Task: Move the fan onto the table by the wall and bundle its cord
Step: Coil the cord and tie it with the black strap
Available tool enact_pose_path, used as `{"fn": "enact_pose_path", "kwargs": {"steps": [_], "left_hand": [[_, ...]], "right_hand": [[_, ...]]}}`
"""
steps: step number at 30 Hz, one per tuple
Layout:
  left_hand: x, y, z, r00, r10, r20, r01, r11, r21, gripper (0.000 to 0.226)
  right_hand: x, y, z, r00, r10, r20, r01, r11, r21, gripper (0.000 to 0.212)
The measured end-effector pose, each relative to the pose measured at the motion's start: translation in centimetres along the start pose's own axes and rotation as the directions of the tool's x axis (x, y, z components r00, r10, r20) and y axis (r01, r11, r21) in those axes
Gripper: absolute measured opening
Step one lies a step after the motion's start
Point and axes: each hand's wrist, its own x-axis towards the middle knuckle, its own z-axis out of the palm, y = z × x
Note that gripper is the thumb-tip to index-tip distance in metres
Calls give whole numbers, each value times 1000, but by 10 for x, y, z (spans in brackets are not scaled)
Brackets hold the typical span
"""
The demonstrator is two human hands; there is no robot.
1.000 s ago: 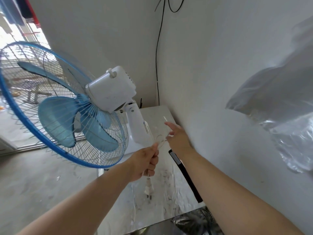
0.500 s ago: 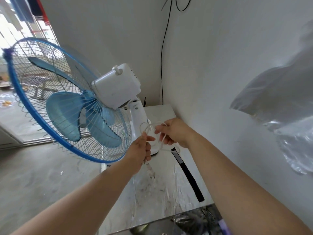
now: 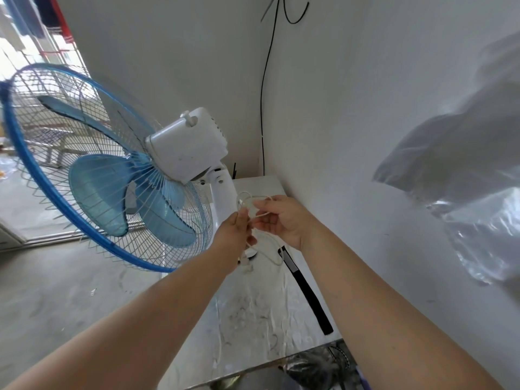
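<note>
Already the fan stands on the table; left hand and right hand, both pinched on the cord, have looping left.

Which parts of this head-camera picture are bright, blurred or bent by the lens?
Head view: daylight washes out the doorway behind the fan; the plastic bag on the right is smeared with glare; straight wall edges bow with wide-angle distortion; the cord stays fairly sharp.

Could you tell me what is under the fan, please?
The fan stands on the table by the wall. Both hands, left and right, holding the cord, cover most of its base.
</note>
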Motion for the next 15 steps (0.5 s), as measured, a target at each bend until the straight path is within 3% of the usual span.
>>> {"fn": "enact_pose_path", "kwargs": {"steps": [2, 4, 6, 8, 10, 13, 15], "left_hand": [[2, 0, -2, 998, -55, -8, 53, 984, -172, 40], [2, 2, -5, 996, -86, 16, 87, 947, -308, 39], [2, 5, -7, 997, -76, 25, 80, 923, -375, 38], [2, 7, -7, 998, -62, 31, 69, 918, -391, 39], [1, 9, -6, 996, -67, 61, 85, 920, -382, 40], [-4, 8, -2, 992, -84, 93, 108, 946, -304, 42], [-6, 4, -2, 993, -86, 75, 97, 983, -154, 42]], "right_hand": [[5, 6, -11, 980, 11, -199, -13, 1000, -12, 21], [5, 20, -24, 923, 132, -362, -189, 974, -125, 28], [0, 41, -30, 878, 313, -362, -418, 870, -261, 40], [-3, 61, -30, 843, 459, -281, -528, 806, -268, 50], [0, 70, -27, 854, 486, -186, -503, 862, -55, 46], [11, 66, -23, 908, 372, -194, -277, 879, 389, 19], [15, 61, -23, 925, 304, -230, -190, 892, 411, 14]]}}
